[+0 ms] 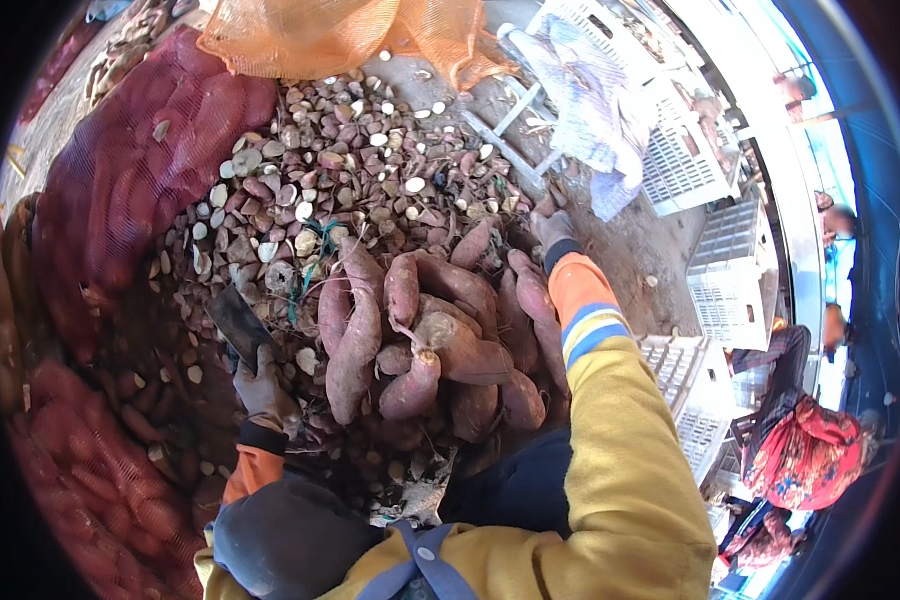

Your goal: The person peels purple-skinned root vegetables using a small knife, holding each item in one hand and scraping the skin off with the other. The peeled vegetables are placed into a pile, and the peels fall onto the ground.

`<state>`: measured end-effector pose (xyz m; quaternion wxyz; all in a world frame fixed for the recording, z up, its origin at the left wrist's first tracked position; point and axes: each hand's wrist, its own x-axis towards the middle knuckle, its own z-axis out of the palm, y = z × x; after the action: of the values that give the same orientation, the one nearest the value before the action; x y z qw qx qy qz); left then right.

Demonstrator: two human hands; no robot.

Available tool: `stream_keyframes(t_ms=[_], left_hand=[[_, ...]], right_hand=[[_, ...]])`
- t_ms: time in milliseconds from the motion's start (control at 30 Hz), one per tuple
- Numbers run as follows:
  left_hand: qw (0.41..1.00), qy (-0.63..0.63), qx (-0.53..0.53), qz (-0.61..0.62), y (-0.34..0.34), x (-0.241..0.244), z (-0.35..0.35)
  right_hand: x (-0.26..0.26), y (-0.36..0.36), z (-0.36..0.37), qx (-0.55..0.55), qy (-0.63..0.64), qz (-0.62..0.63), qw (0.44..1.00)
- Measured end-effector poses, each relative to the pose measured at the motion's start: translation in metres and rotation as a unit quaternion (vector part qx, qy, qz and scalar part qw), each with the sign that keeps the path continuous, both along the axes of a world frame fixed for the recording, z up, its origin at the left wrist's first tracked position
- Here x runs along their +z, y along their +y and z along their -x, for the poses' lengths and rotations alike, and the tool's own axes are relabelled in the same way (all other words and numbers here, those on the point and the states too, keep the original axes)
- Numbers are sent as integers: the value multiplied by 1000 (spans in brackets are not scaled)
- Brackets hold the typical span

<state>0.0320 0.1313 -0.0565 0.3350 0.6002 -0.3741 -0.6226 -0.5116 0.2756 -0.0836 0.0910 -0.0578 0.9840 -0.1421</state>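
Note:
My gloved left hand (266, 386) is closed around the handle of a knife with a broad dark blade (241, 324), which points up and left over cut pieces. Before me lies a pile of whole sweet potatoes (360, 330), some with cut ends. Beyond and left of them spreads a heap of sweet potato offcuts (330, 150), with green twine (296, 292) among them. My gloved right hand (553, 227) reaches out past the pile's upper right edge, beside a small reddish-brown piece. Its fingers are partly hidden, so whether it grips that piece is unclear.
Red mesh sacks of sweet potatoes (142, 165) line the left side. An orange mesh sack (307, 37) lies at the top. White plastic crates (727, 292) and a metal frame draped with a pale cloth (592, 105) stand at the right. A person in a red patterned garment (806, 454) is at the far right.

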Motion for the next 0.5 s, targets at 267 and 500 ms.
stream_keyframes(t_ms=[267,500], left_hand=[[999,27,30,-6,2,-18,-7],[994,85,65,-27,4,-14,6]], right_hand=[[20,3,-5,57,-310,424,849],[135,-51,-84,188,-592,528,579]])
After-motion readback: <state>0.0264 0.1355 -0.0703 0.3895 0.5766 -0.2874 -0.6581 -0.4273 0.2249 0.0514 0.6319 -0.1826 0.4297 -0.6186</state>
